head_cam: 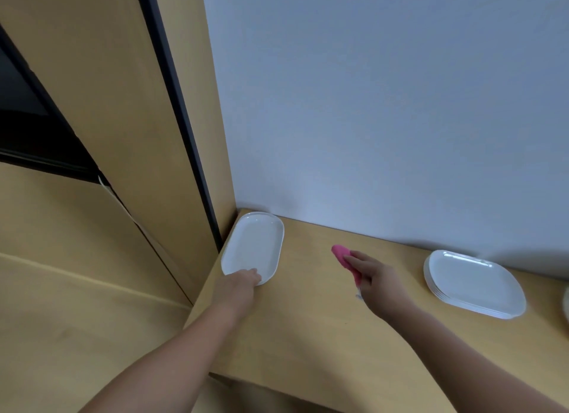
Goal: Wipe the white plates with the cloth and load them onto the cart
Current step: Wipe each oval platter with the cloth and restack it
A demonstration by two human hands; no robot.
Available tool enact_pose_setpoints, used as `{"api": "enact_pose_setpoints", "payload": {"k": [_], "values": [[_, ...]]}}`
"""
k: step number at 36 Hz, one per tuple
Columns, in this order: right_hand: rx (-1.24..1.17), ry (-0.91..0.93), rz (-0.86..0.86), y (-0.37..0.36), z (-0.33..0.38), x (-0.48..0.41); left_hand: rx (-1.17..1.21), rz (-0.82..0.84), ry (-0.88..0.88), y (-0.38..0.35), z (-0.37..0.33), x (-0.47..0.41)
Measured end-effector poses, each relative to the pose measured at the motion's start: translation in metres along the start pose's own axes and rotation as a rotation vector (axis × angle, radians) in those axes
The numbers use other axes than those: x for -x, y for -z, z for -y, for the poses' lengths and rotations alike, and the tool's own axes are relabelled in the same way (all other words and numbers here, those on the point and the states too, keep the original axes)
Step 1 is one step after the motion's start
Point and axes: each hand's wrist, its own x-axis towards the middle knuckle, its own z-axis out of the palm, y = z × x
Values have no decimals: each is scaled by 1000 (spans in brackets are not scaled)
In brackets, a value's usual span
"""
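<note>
A white oblong plate point(252, 246) lies at the far left corner of the wooden counter point(320, 326), against the wall. My left hand point(238, 286) grips its near rim. My right hand point(377, 278) hovers over the middle of the counter, closed on a pink cloth point(342, 255) that sticks out past the fingers. A stack of several white plates point(475, 283) rests on the right side of the counter near the wall. No cart is in view.
A pale wall point(385, 104) runs behind the counter. A tall wooden panel with a dark edge point(181, 104) stands at the left of the plate. The counter's front edge point(277, 388) is close to me. Something white shows at the far right edge point(566, 305).
</note>
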Motion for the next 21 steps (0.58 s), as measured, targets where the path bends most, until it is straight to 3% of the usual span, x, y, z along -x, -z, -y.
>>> {"api": "enact_pose_setpoints", "payload": {"k": [6, 11, 21], "values": [[8, 18, -9, 3, -4, -1, -117, 41, -11, -3, 5, -7], [34, 26, -15, 8, -12, 0, -180, -21, -35, -6, 1, -14], [8, -1, -87, 45, -47, 17, 2, 52, -197, -17, -85, -27]]}}
